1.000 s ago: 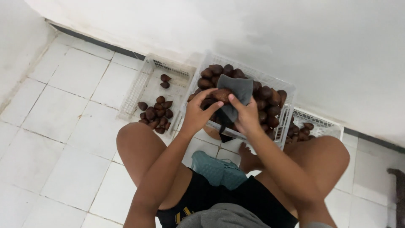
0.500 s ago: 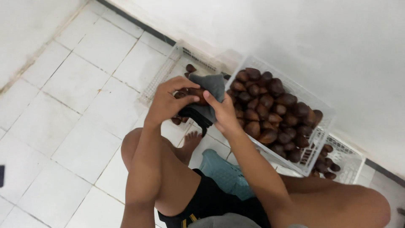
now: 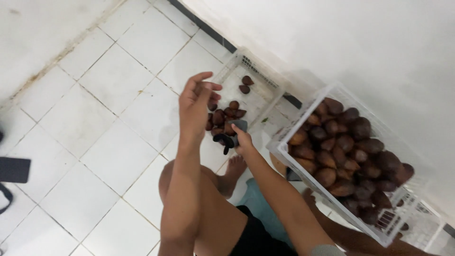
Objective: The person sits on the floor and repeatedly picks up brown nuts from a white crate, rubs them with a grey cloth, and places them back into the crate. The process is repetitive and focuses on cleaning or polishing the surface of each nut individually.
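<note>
My left hand [image 3: 195, 102] hovers with fingers apart over a small white crate [image 3: 246, 59] on the tiled floor, and nothing shows in it. Several brown scaly fruits [image 3: 222, 118] lie in that crate. My right hand [image 3: 242, 138] is lower, at the crate's near edge, closed on a dark grey cloth [image 3: 228, 137]. To the right, a larger white crate [image 3: 283, 150] is piled with the same brown fruits [image 3: 350, 137].
A third white crate [image 3: 419, 218] with a few fruits sits at the bottom right against the white wall. My bare knees and a foot [image 3: 232, 173] are below the crates, over a teal item [image 3: 258, 204]. A dark flat object [image 3: 14, 169] lies at the left edge.
Both hands held the cloth together over the large crate, then swung left. Now my left hand has let go and risen over the small crate. My right hand keeps the cloth.
</note>
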